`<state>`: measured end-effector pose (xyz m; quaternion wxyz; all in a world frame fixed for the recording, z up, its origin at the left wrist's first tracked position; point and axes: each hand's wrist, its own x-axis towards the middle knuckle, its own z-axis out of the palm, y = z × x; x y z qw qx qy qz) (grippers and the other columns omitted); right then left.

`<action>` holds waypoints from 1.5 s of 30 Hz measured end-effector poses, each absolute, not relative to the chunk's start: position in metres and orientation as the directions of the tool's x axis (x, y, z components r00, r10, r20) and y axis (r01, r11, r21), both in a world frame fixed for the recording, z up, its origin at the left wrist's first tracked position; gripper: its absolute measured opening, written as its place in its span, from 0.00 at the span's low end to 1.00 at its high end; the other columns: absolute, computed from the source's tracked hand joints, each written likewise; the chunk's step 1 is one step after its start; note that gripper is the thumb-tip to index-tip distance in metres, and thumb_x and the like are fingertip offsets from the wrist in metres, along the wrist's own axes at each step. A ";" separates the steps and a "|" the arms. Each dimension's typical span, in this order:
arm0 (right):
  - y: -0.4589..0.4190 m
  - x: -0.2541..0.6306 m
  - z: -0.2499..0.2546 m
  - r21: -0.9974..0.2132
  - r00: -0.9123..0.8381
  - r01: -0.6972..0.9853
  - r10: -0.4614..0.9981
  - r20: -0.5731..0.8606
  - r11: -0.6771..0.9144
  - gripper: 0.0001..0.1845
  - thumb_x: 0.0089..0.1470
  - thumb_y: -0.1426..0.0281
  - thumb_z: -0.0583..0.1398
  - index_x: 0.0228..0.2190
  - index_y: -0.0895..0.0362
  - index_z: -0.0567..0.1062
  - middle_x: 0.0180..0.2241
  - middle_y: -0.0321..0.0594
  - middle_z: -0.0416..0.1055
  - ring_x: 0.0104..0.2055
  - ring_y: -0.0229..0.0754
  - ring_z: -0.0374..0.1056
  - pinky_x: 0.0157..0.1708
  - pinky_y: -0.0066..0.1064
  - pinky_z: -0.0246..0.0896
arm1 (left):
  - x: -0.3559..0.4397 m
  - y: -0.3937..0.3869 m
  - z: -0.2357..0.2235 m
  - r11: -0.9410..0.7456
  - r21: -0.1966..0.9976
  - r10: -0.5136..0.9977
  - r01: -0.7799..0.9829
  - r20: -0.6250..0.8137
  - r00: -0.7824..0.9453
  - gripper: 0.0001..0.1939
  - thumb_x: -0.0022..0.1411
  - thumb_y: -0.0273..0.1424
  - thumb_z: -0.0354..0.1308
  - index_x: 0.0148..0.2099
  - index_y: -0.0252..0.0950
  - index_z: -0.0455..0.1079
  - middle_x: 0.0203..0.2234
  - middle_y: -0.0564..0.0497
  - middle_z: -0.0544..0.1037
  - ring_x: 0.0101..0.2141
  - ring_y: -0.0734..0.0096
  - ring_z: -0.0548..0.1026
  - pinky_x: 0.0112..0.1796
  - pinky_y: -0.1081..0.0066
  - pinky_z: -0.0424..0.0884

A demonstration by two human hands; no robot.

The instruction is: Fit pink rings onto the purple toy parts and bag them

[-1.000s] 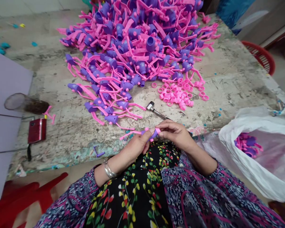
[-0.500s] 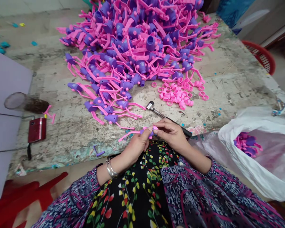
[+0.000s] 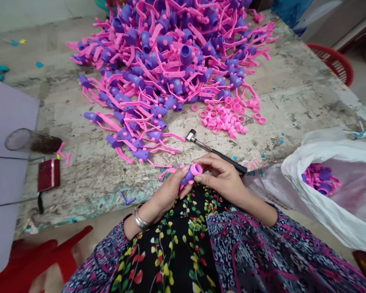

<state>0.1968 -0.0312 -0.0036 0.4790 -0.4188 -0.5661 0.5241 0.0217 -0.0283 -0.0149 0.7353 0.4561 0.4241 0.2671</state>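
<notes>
Between my two hands, over my lap at the table's edge, is a purple plastic piece (image 3: 188, 177) with pink arms and a pink ring (image 3: 196, 169) at its open end. My left hand (image 3: 167, 189) is closed around the purple body, thumb on top. The fingers of my right hand (image 3: 221, 173) pinch the ring end. Just beyond lies a small hammer (image 3: 213, 151) with a black handle. Loose pink rings (image 3: 224, 118) sit in a small heap behind it. A large pile of purple and pink pieces (image 3: 171, 53) covers the back of the table.
A white plastic bag (image 3: 295, 162) with similar pieces stands open at the right. On the left lie a glass jar (image 3: 33, 140) and a dark red box-shaped device (image 3: 48, 175). A purple angled bit (image 3: 127, 199) is near the worn table edge (image 3: 88, 209).
The piece in my hands has been turned, so its open ringed end now faces up towards me. The camera view has shifted slightly.
</notes>
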 end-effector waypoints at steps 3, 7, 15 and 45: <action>-0.031 0.197 -0.004 -0.993 -0.207 0.002 0.972 0.112 0.115 0.14 0.52 0.65 0.69 0.43 0.49 0.80 0.36 0.38 0.72 0.39 0.42 0.68 0.40 0.36 0.63 | 0.021 -0.028 -0.016 0.421 0.907 0.785 -0.019 -0.354 0.509 0.29 0.71 0.49 0.38 0.22 0.37 0.57 0.09 0.60 0.56 0.14 0.79 0.51 0.23 0.70 0.51; -0.031 0.198 -0.003 -0.993 -0.233 0.019 0.966 0.108 0.115 0.14 0.53 0.65 0.69 0.43 0.49 0.80 0.35 0.38 0.73 0.38 0.42 0.68 0.39 0.36 0.63 | 0.020 -0.028 -0.017 0.415 0.910 0.776 0.009 -0.359 0.519 0.33 0.72 0.48 0.34 0.19 0.37 0.55 0.09 0.59 0.55 0.14 0.79 0.52 0.24 0.70 0.53; -0.031 0.200 -0.002 -0.994 -0.244 0.052 0.966 0.080 0.096 0.14 0.53 0.60 0.68 0.42 0.50 0.80 0.34 0.38 0.74 0.37 0.42 0.69 0.38 0.35 0.64 | 0.019 -0.027 -0.017 0.476 0.879 0.735 0.031 -0.417 0.534 0.34 0.71 0.50 0.32 0.19 0.38 0.56 0.08 0.58 0.55 0.14 0.78 0.52 0.23 0.70 0.53; -0.030 0.196 0.002 -0.970 -0.240 0.156 0.960 0.143 0.184 0.14 0.55 0.56 0.66 0.38 0.51 0.79 0.30 0.38 0.74 0.33 0.41 0.69 0.33 0.34 0.63 | 0.021 -0.027 -0.018 0.514 0.857 0.711 0.038 -0.451 0.540 0.35 0.70 0.53 0.30 0.20 0.37 0.57 0.08 0.58 0.56 0.12 0.79 0.51 0.21 0.71 0.51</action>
